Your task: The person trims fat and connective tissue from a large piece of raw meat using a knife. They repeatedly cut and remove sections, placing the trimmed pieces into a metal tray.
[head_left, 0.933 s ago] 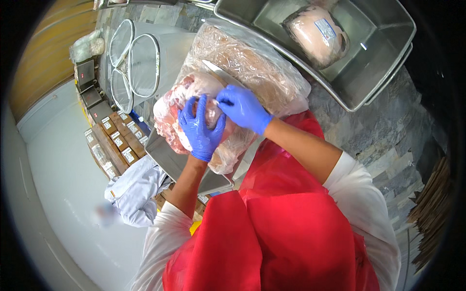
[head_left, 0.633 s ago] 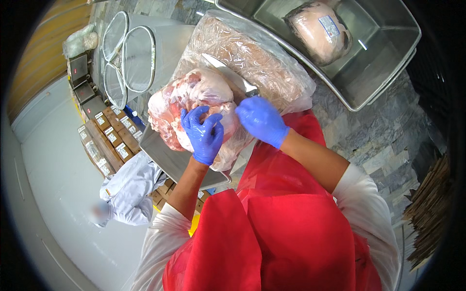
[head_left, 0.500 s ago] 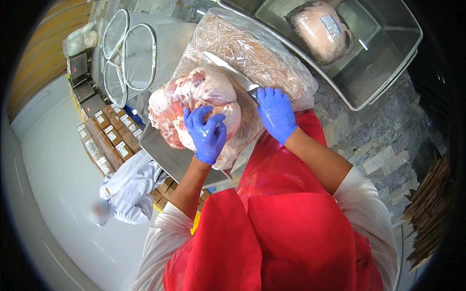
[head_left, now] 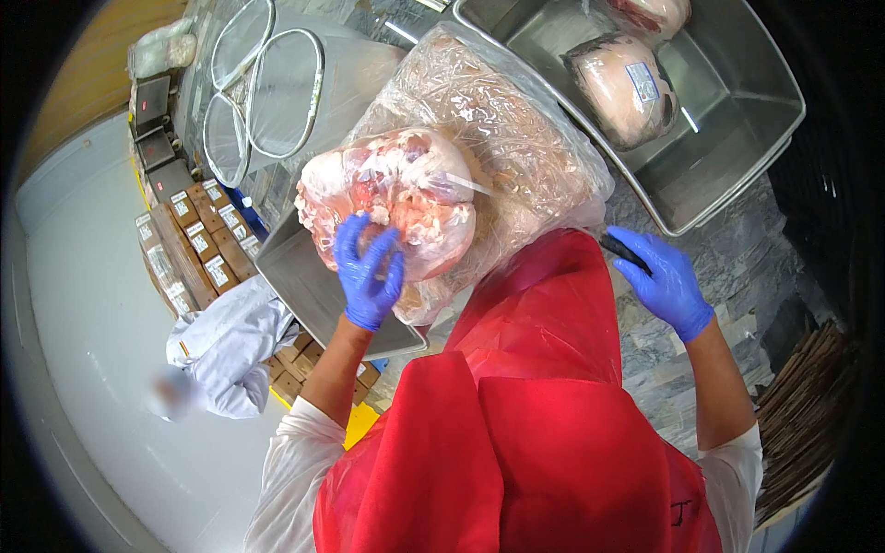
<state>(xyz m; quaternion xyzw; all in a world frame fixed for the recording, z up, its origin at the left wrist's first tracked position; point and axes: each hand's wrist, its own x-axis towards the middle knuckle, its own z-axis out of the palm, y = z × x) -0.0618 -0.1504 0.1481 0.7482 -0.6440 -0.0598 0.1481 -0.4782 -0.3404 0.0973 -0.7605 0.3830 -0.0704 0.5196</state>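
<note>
A large pale-pink cut of raw meat (head_left: pixel 433 230) with white fat lies on a bulky bundle wrapped in clear plastic (head_left: pixel 530 138). My left hand (head_left: pixel 369 281), in a blue glove, rests its spread fingertips on the meat's near left side. My right hand (head_left: pixel 668 281), gloved the same, is closed around the black handle of a knife (head_left: pixel 625 253). That hand is right of the bundle, apart from the meat. I cannot clearly make out the knife's blade. A narrow pale streak crosses the meat's right side.
At upper right stands a deep metal tub (head_left: pixel 737 175) holding a wrapped, labelled meat piece (head_left: pixel 618 92) and another piece. A grey metal bin (head_left: pixel 304 286) shows below the meat. White hoops (head_left: pixel 318 92), stacked cartons (head_left: pixel 217 240) and a person in a white coat (head_left: pixel 235 346) are leftward.
My right hand has moved right and down with the knife, away from the meat. The blade lay in plain sight beside the meat before. My left hand has shifted slightly left, fingers straighter.
</note>
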